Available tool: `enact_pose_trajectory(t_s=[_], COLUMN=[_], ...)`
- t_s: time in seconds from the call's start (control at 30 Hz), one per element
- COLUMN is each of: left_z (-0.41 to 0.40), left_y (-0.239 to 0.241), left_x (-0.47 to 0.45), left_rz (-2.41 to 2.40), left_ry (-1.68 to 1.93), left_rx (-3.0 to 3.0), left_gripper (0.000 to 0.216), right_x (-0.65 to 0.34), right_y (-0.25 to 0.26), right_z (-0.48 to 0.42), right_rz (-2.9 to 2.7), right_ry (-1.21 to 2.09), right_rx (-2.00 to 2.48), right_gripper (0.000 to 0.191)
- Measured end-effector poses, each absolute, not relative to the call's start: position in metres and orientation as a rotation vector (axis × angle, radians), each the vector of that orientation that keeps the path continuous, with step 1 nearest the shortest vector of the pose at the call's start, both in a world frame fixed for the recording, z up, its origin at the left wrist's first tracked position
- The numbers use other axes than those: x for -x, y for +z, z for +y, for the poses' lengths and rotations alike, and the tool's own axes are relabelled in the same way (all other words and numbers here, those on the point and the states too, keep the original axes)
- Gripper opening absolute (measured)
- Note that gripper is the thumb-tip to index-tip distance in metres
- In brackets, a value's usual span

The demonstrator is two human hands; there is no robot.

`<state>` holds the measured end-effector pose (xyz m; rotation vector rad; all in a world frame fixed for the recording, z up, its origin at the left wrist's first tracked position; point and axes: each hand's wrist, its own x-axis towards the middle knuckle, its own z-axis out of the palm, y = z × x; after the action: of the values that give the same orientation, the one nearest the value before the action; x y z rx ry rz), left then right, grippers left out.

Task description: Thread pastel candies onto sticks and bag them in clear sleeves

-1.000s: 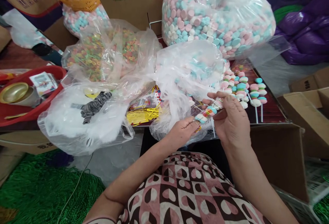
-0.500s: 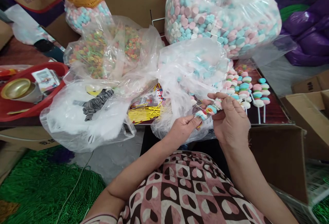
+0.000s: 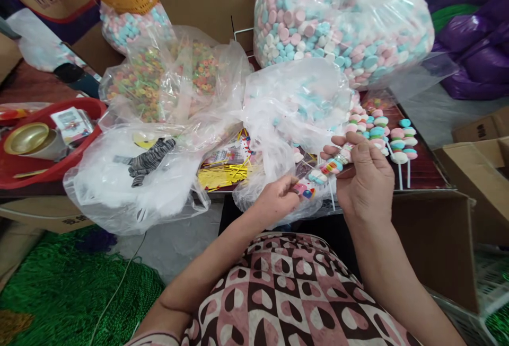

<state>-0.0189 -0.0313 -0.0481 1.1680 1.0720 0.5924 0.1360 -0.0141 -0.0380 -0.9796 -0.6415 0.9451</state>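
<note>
My right hand (image 3: pixel 366 179) is closed around a candy skewer (image 3: pixel 333 166) of pastel rounds on a white stick. My left hand (image 3: pixel 276 198) pinches a small clear wrapper (image 3: pixel 304 189) at the skewer's lower end. Both hands hover in front of an open clear bag of pink, blue and white candies (image 3: pixel 296 99). Several finished skewers (image 3: pixel 384 136) lie on the dark tabletop just right of my right hand.
A big full candy bag (image 3: pixel 342 23) and a bag of colourful rings (image 3: pixel 159 78) stand behind. Gold twist ties (image 3: pixel 222 174) lie beside a limp plastic bag (image 3: pixel 135 182). A red basin (image 3: pixel 47 163) sits left, cardboard boxes (image 3: pixel 473 176) right, green netting (image 3: pixel 71 293) below.
My right hand has lifted the skewer slightly up and to the right. My left hand has slid down, and the wrapper's end now shows at the skewer's tip.
</note>
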Motion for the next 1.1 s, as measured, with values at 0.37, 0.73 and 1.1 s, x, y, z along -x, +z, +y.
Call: enact_pose_trajectory(t_s=[0.37, 0.73, 1.1], left_z=[-0.028, -0.035, -0.036], left_y=[-0.056, -0.044, -0.042], left_x=[0.005, 0.012, 0.023], left_rz=[1.141, 0.374, 1.008], left_ry=[0.622, 0.307, 0.797], left_rx=[-1.544, -0.699, -1.318], left_gripper=[0.026, 0.044, 0.022], right_x=[-0.115, -0.127, -0.108], right_y=[-0.033, -0.024, -0.024], right_z=[-0.022, -0.029, -0.025], right_rz=[-0.805, -0.961, -0.949], right_ry=[0.929, 1.58, 1.299], right_rx=[0.989, 0.839, 0.925], right_gripper=[0.016, 0.053, 0.035])
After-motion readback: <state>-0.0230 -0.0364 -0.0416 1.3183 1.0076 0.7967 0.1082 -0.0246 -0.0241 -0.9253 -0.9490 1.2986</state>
